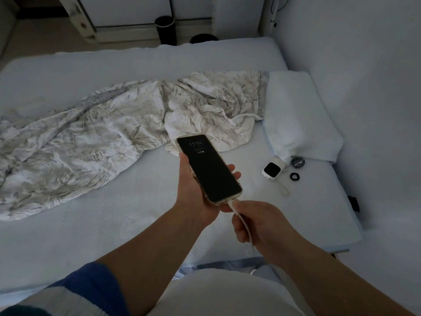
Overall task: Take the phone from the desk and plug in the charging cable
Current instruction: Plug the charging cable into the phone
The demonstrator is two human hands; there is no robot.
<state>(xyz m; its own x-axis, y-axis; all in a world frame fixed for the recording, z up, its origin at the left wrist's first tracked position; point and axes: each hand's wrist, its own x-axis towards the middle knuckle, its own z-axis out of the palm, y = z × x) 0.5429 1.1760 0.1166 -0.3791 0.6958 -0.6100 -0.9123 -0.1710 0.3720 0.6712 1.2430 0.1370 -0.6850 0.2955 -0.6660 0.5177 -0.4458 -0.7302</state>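
A black-screened phone (209, 168) in a clear case is held above the bed, its screen dimly lit with a clock. My left hand (193, 195) grips it from underneath, fingertips curling over its right edge. A white charging cable (242, 221) meets the phone's bottom edge; its plug sits at the port. My right hand (257, 226) pinches the cable just behind the plug, and the cord runs down through my fist toward the bed's near edge.
A white mattress (114, 224) fills the view, with a rumpled floral blanket (102, 137) across it and a pillow (298, 117) at right. A small white device (273, 168), a black ring (294, 176) and a round dark item (298, 161) lie near the pillow. The wall stands at right.
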